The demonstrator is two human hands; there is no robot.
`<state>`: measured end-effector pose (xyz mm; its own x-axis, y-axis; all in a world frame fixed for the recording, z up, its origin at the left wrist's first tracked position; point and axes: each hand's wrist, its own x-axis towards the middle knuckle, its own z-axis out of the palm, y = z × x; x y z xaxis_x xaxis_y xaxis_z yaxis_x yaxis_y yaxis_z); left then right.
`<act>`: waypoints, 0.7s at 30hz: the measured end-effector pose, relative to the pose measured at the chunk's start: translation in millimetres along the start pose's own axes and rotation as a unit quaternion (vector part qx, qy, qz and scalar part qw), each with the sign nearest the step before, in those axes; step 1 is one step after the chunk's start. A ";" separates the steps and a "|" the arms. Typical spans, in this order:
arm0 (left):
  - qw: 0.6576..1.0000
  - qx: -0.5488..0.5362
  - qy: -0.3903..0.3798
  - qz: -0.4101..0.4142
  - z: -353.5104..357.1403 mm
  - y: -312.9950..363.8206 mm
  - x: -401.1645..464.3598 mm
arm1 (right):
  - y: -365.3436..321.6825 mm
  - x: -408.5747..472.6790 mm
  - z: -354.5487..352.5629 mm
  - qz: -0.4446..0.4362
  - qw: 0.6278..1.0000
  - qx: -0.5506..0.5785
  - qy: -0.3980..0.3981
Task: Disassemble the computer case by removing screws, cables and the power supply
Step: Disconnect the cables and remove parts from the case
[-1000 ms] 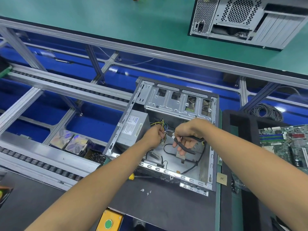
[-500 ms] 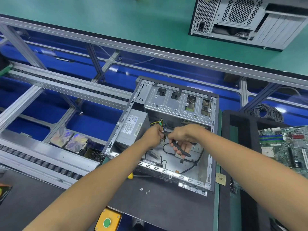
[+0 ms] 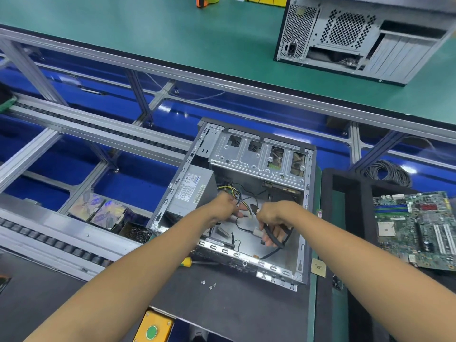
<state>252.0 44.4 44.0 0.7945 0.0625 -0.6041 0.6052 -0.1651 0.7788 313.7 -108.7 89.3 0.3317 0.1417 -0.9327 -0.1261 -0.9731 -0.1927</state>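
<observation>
Dark work mat (image 3: 237, 314), open computer case (image 3: 306, 218) on it, loose screws (image 3: 208, 285), yellow-handled screwdriver (image 3: 187, 262) beside case

A dark grey matte counter (image 3: 246, 314) is lying at six o'clock, with a yellow box bearing a green round button (image 3: 153, 329) sitting at its near edge. A silver aluminium roller conveyor rail (image 3: 49, 243) is running from nine o'clock toward the middle, above glossy blue panels (image 3: 138, 186) that are reflecting overhead light. A second silver rail (image 3: 98, 130) is crossing farther back. A green matted bench surface (image 3: 172, 33) is stretching across twelve o'clock, edged by a grey aluminium beam (image 3: 222, 82). A coil of dark cable (image 3: 387, 172) is lying at three o'clock.
</observation>
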 end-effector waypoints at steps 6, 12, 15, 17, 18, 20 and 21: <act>0.999 0.004 0.052 0.016 -1.5 -0.7 -6.7 | 9.3 13.9 13.2 0.020 0.999 0.021 0.019; 0.976 -0.147 0.107 0.118 -12.2 8.4 -15.4 | 14.9 18.6 17.8 0.011 0.998 -0.023 0.053; 0.983 -0.118 0.033 0.138 -10.5 9.3 -16.0 | 14.5 21.0 16.8 -0.017 0.996 -0.018 0.080; 0.989 -0.053 0.007 0.141 -6.9 10.8 -13.9 | 15.4 21.6 16.2 -0.033 0.995 -0.003 0.091; 0.992 -0.030 0.000 0.126 -7.0 12.9 -13.8 | 16.0 21.8 16.6 -0.035 0.995 -0.002 0.091; 0.992 0.050 -0.016 0.112 -10.0 17.6 -15.8 | 17.2 21.0 17.4 -0.036 0.995 -0.005 0.091; 0.985 0.121 -0.018 0.122 -13.1 19.7 -19.6 | 18.2 21.2 18.0 -0.035 0.995 -0.005 0.090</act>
<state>249.0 52.8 73.4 0.9099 -0.0426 -0.4127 0.3629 -0.4003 0.8415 301.6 -120.1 60.6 0.5015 0.1748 -0.8473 -0.0874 -0.9641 -0.2506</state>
